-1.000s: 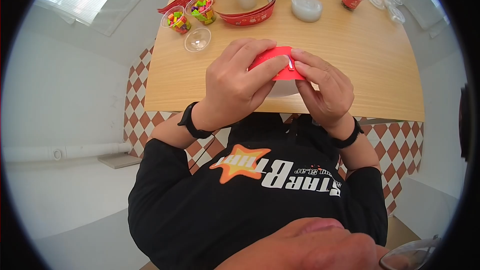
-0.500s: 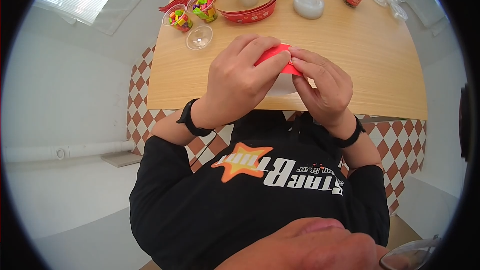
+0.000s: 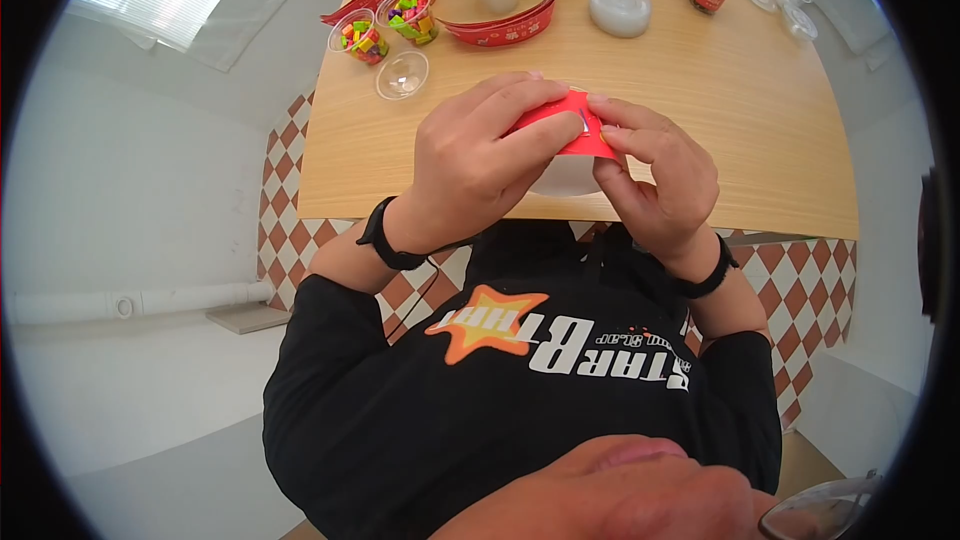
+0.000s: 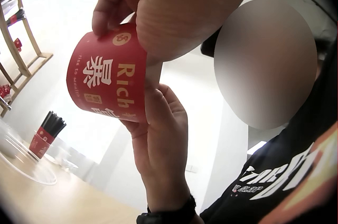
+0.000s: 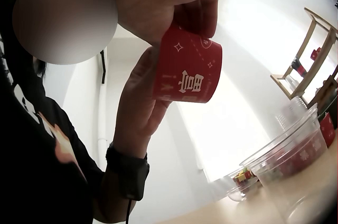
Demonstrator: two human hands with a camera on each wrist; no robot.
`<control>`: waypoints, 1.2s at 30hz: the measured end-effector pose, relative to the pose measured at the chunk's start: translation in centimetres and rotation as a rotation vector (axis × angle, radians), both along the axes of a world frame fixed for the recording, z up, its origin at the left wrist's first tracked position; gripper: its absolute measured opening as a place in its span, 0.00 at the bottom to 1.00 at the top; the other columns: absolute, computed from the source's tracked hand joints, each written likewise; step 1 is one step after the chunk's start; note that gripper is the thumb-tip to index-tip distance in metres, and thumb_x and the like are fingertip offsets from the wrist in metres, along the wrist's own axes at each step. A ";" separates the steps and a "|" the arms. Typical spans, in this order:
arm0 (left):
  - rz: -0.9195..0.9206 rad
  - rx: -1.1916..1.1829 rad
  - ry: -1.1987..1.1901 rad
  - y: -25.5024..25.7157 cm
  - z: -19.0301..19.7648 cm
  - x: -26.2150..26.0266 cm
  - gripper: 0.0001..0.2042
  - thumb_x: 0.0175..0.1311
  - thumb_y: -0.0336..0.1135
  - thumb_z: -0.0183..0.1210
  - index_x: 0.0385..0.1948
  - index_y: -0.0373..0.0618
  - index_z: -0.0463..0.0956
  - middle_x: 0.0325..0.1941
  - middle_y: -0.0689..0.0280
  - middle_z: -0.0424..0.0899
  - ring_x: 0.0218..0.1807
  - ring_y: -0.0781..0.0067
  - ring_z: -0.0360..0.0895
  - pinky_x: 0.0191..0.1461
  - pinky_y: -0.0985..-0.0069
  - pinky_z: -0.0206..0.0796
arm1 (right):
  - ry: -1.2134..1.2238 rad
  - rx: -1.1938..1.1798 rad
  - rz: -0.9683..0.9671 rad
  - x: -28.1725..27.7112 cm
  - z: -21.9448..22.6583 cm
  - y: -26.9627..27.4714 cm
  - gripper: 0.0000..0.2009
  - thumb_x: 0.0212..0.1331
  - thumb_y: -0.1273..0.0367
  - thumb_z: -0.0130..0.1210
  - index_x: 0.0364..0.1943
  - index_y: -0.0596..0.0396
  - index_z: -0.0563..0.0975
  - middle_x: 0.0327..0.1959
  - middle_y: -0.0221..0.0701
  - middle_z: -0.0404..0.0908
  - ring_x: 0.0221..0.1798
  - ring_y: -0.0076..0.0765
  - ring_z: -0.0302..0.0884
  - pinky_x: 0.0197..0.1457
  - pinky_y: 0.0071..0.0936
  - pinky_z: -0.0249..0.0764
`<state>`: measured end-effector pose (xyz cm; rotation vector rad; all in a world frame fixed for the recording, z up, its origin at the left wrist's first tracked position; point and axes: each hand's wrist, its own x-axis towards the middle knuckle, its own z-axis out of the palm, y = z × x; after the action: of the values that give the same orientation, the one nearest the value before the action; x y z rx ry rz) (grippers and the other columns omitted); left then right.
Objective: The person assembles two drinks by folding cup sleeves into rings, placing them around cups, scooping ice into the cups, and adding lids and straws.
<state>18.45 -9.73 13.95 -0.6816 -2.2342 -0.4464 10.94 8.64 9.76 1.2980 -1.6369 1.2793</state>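
The sleeve (image 4: 113, 84) is red and curved into a band, its pale inside showing on the near side. White characters and gold print, including "Rich" and a dollar emblem, mark the outside. Fingers (image 4: 104, 18) hold it above the surface (image 3: 770, 140).

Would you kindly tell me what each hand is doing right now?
Left hand: holding the red paper cup sleeve.
Right hand: holding the same sleeve.

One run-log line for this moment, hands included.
left hand: holds printed red paper sleeve | right hand: holds same sleeve | clear domed lid: on table
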 end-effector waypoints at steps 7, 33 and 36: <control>-0.003 -0.012 -0.018 0.1 -0.2 -0.2 0.13 0.49 0.18 0.63 0.38 0.39 0.81 0.41 0.57 0.85 0.41 0.57 0.84 0.42 0.69 0.77 | 0.018 0.038 -0.049 0.3 0.2 -0.2 0.13 0.42 0.80 0.65 0.35 0.59 0.78 0.39 0.39 0.87 0.36 0.39 0.86 0.35 0.28 0.81; -0.023 0.036 -0.711 -1.9 -0.1 -3.1 0.06 0.61 0.28 0.56 0.37 0.38 0.78 0.25 0.56 0.81 0.26 0.54 0.78 0.31 0.66 0.67 | -0.551 0.608 0.039 -2.1 1.0 -0.3 0.06 0.56 0.69 0.59 0.32 0.58 0.79 0.25 0.41 0.82 0.29 0.49 0.81 0.33 0.40 0.75; -0.027 0.018 -0.700 -1.8 -0.5 -3.3 0.06 0.61 0.27 0.55 0.37 0.38 0.78 0.25 0.55 0.80 0.26 0.53 0.77 0.30 0.66 0.66 | -0.430 0.692 -0.047 -2.3 1.1 -0.4 0.07 0.56 0.68 0.60 0.30 0.56 0.79 0.23 0.40 0.81 0.29 0.50 0.80 0.32 0.43 0.74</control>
<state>15.15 -11.51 13.45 -0.6036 -2.8662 -0.8134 8.68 8.20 10.86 1.4072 -2.5526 1.0408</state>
